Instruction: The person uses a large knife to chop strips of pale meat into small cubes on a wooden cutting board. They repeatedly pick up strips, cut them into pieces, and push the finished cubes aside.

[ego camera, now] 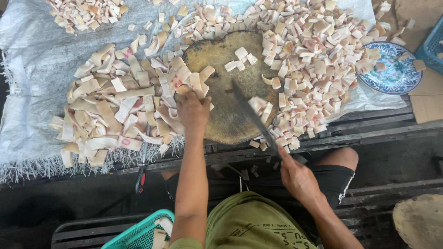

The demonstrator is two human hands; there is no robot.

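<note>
A long dark knife (253,115) is gripped by the right hand (297,177) over the round wooden board (226,87), while pale uncut strips (115,106), kept close for reaching, are grasped by the left hand (193,110).

Pale cream strips (115,106) with pink marks, brown chopping block (226,83), blue patterned plate (392,76), teal basket (138,233), olive shirt (254,226).
</note>
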